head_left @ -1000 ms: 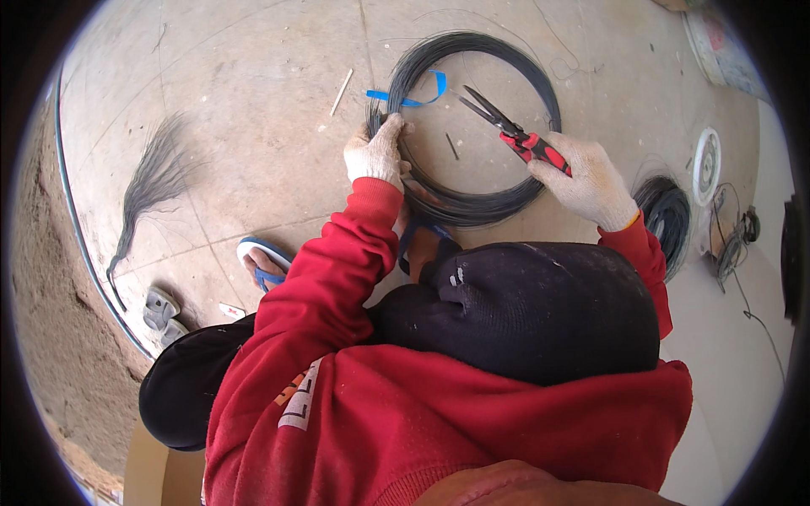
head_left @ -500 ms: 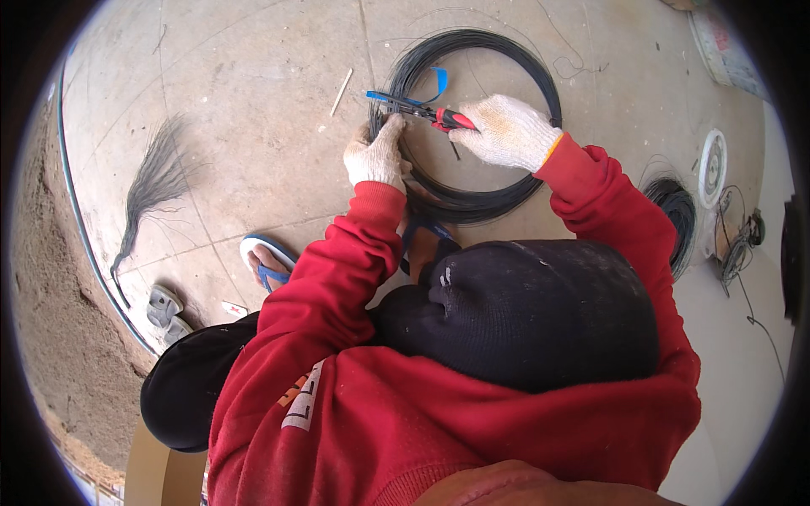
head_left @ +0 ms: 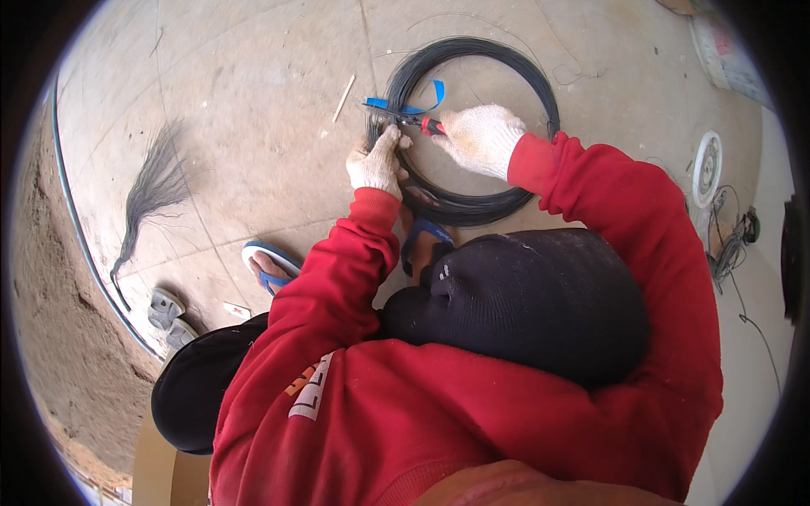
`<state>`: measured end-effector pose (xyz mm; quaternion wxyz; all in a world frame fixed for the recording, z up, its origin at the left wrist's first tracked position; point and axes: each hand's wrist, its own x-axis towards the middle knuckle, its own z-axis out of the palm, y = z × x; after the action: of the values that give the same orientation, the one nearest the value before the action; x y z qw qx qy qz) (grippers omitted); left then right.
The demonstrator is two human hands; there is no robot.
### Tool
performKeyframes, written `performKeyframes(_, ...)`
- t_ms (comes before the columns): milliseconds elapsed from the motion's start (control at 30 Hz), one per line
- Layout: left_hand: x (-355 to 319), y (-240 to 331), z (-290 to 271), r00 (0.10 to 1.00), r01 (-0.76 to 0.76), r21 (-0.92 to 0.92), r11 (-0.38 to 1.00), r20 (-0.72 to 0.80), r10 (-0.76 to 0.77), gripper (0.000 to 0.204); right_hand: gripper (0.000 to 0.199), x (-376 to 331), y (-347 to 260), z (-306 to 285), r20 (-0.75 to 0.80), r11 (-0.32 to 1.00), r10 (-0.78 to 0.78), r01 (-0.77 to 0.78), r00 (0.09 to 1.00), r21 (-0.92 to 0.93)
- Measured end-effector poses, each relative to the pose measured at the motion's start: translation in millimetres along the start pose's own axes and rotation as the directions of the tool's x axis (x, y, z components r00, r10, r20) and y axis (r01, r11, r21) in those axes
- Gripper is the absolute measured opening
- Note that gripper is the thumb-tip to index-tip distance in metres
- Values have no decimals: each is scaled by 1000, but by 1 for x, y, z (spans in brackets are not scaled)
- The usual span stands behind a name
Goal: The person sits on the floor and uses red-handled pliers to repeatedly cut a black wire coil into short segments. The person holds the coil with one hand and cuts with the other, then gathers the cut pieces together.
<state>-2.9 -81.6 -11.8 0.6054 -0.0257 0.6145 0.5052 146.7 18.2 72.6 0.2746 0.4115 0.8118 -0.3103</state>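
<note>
Concrete floor (head_left: pixel 253 101) spreads pale and dusty beneath a person in a red sweatshirt and dark knit cap, seen from above. At far left a tuft of cut black wire strands (head_left: pixel 152 190) lies fanned on the slab, well apart from the work. Nearer the body, a foot in a blue-strapped sandal (head_left: pixel 268 268) rests on the floor. A thin pale stick (head_left: pixel 343 86) lies just left of the big coil of black wire (head_left: pixel 472 202), which sits flat on the concrete ahead of the person, a blue strap (head_left: pixel 418 103) looped at its upper left. The left hand (head_left: pixel 377 162), in a white knit glove, is closed on the coil's left edge, pinching the bundled strands. Just beside it, the gloved right hand (head_left: pixel 479 139) is wrapped around the red handles of a pair of pliers (head_left: pixel 403 118), whose tip reaches the wire by the blue strap. At far right a small white spool (head_left: pixel 705 169) and a tangle of cord (head_left: pixel 732 244) lie on the floor.
</note>
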Motion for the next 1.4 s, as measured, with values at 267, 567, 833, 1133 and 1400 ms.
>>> performKeyframes(267, 7, -10, 1, 996, 75, -69, 995, -37, -78, 17, 38, 4, 7, 16, 41, 997, 68, -70, 997, 34)
performKeyframes(567, 14, 2, -3, 998, 56, -141, 988, -32, -61, 15, 48, 38, 0, 64, -173, 969, 124, -82, 977, 232)
performKeyframes(833, -13, 21, -16, 996, 58, 89, 994, 63, -64, 19, 33, -11, 23, 51, -402, 953, 20, 105, 915, 285)
performKeyframes(1133, -34, 4, -3, 984, -42, 324, 945, -152, 96, 25, 40, -58, 113, 61, -477, 797, 539, -239, 694, 555)
performKeyframes(1400, -10, -19, 4, 865, -271, 556, 786, -218, 453, 43, 51, -39, 130, 52, -391, 872, 469, -346, 792, 345)
